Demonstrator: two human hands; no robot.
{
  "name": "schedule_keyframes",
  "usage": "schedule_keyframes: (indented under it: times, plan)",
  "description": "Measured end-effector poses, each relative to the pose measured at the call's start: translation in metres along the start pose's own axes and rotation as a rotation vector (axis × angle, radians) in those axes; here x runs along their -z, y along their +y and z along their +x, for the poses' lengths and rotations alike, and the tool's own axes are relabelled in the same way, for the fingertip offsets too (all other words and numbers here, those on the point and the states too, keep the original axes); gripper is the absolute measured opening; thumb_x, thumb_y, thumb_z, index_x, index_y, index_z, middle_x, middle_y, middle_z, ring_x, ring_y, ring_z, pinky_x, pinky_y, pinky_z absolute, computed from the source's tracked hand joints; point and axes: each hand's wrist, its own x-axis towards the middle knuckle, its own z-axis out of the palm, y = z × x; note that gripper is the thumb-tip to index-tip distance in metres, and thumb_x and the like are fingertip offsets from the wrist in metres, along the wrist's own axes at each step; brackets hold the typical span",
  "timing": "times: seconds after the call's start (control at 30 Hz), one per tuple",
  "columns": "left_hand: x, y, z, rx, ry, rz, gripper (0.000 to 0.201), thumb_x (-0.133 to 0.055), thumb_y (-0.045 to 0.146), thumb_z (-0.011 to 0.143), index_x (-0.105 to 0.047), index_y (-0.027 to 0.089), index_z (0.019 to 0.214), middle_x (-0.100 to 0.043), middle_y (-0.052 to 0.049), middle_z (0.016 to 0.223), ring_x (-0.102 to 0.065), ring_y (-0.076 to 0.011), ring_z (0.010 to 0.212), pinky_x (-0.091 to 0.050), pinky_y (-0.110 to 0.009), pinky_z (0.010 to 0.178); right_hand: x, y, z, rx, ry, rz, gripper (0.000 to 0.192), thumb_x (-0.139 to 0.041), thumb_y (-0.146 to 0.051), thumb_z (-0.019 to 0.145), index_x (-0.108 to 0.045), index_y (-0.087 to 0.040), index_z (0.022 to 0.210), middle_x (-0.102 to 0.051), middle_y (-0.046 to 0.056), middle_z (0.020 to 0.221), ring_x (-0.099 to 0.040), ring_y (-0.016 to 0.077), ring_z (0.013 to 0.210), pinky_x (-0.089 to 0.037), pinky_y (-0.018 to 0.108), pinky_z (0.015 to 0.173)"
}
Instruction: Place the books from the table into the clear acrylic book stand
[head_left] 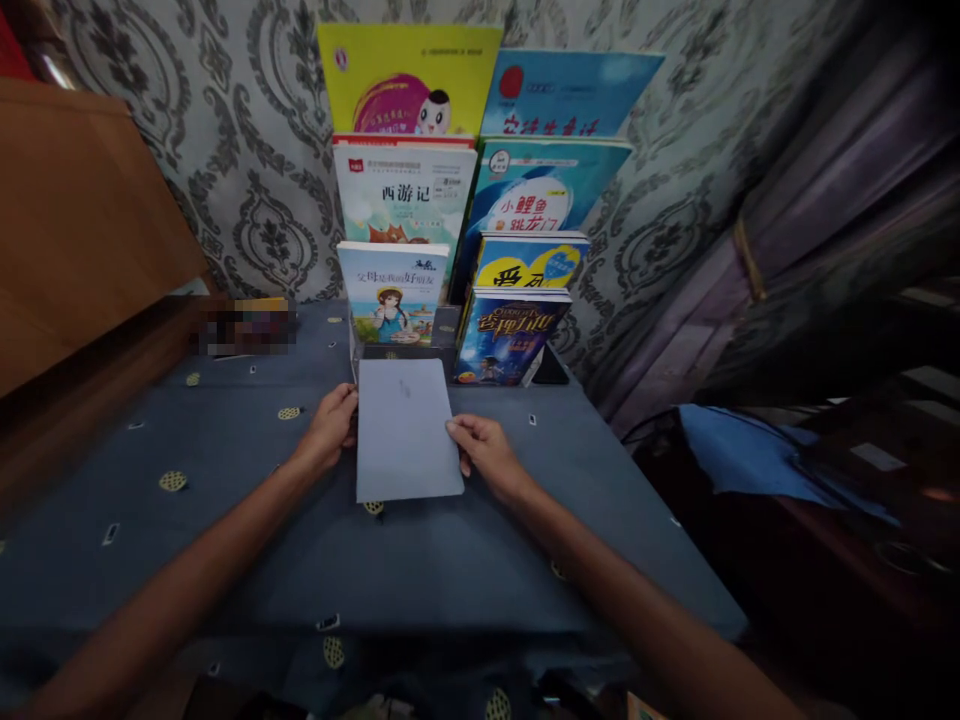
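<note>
Left hand (330, 425): fingers curled on the left edge of a plain grey book (406, 430). Right hand (484, 450): pinching its right edge. Book flat, seemingly, on blue tablecloth (225, 480), before tiered book rack (450, 250).

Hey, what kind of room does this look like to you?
Probably a home room with a reading corner: a tiered rack of children's books against patterned wallpaper, a cloth-covered table, and curtains to the right.
</note>
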Motion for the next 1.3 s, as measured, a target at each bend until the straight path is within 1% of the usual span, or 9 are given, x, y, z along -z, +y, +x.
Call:
schedule_keyframes:
  times: [0.13,0.27,0.43,0.53,0.67,0.73,0.83,1.03,1.3]
  plan:
    - [0.02,-0.017,0.009,-0.273,0.039,0.462,0.018,-0.054,0.022,0.084,-0.055,0.021,0.101,-0.064,-0.001,0.081,-0.062,-0.0169,0.072,-0.049,-0.028,0.068,0.001,0.019,0.003,-0.087,-0.028,-0.029,0.035,-0.066,-0.053,0.075,-0.053,-0.021,0.067,-0.047,-0.009,0.048,-0.047,0.0088,0.034,-0.04,0.021,0.034]
    - [0.022,-0.031,0.015,-0.617,-0.075,0.982,0.024,-0.042,0.024,0.094,-0.057,0.018,0.111,-0.067,-0.012,0.112,-0.062,-0.0263,0.109,-0.049,-0.044,0.097,0.002,0.025,0.006,-0.1,-0.064,-0.043,0.036,-0.066,-0.053,0.077,-0.052,-0.022,0.069,-0.051,-0.008,0.048,-0.051,0.01,0.036,-0.045,0.022,0.036]
    - [0.006,-0.037,0.017,-0.658,-0.171,1.313,0.033,-0.043,0.028,0.099,-0.056,0.015,0.126,-0.06,-0.018,0.139,-0.053,-0.0314,0.131,-0.046,-0.05,0.104,0.007,0.01,0.007,-0.064,0.035,-0.533,0.022,-0.056,-0.035,0.089,-0.058,-0.021,0.073,-0.065,0.001,0.058,-0.065,0.0196,0.052,-0.053,0.03,0.053]
    - [0.002,-0.039,0.017,-0.685,-0.156,1.362,0.035,-0.042,0.028,0.1,-0.056,0.015,0.13,-0.058,-0.018,0.144,-0.05,-0.0312,0.137,-0.046,-0.05,0.105,-0.002,-0.002,0.011,0.09,0.167,-0.92,0.02,-0.05,-0.026,0.093,-0.069,-0.021,0.09,-0.076,0.009,0.084,-0.073,0.0268,0.083,-0.055,0.037,0.077]
    - [0.005,-0.042,0.018,-0.708,-0.131,1.352,0.039,-0.041,0.028,0.1,-0.056,0.015,0.133,-0.06,-0.018,0.142,-0.052,-0.0322,0.136,-0.048,-0.051,0.103,-0.036,-0.003,0.031,0.377,-0.08,-0.951,0.043,-0.04,-0.015,0.097,-0.059,-0.02,0.135,-0.068,0.011,0.134,-0.061,0.0232,0.126,-0.047,0.038,0.107]
    - [0.006,-0.043,0.02,-0.719,-0.127,1.346,0.041,-0.04,0.028,0.099,-0.054,0.014,0.135,-0.062,-0.018,0.14,-0.054,-0.0328,0.132,-0.049,-0.051,0.1,-0.053,0.002,0.045,0.429,-0.203,-0.954,0.052,-0.039,-0.013,0.096,-0.046,-0.011,0.148,-0.054,0.015,0.151,-0.049,0.0215,0.141,-0.039,0.037,0.118]
    - [0.008,-0.045,0.022,-0.744,-0.125,1.343,0.042,-0.041,0.028,0.099,-0.054,0.014,0.135,-0.064,-0.018,0.137,-0.058,-0.0327,0.125,-0.05,-0.049,0.097,-0.063,0.009,0.061,0.398,-0.234,-1.0,0.055,-0.036,-0.013,0.097,-0.039,-0.007,0.152,-0.044,0.018,0.158,-0.038,0.0225,0.149,-0.029,0.042,0.124]
    - [0.008,-0.047,0.025,-0.786,-0.13,1.33,0.042,-0.039,0.031,0.099,-0.057,0.012,0.132,-0.064,-0.018,0.138,-0.057,-0.0334,0.123,-0.049,-0.05,0.096,-0.024,0.018,0.067,0.305,-0.154,-1.04,0.054,-0.035,-0.013,0.097,-0.043,-0.007,0.151,-0.046,0.019,0.156,-0.038,0.0243,0.15,-0.027,0.047,0.124]
    - [0.009,-0.043,0.023,-0.773,-0.171,1.345,0.044,-0.037,0.03,0.099,-0.059,0.012,0.134,-0.061,-0.019,0.142,-0.051,-0.0341,0.136,-0.047,-0.052,0.101,0.022,0.033,0.076,0.294,-0.12,-0.847,0.052,-0.036,-0.017,0.098,-0.048,-0.022,0.148,-0.055,0.008,0.152,-0.048,0.0223,0.143,-0.026,0.056,0.123]
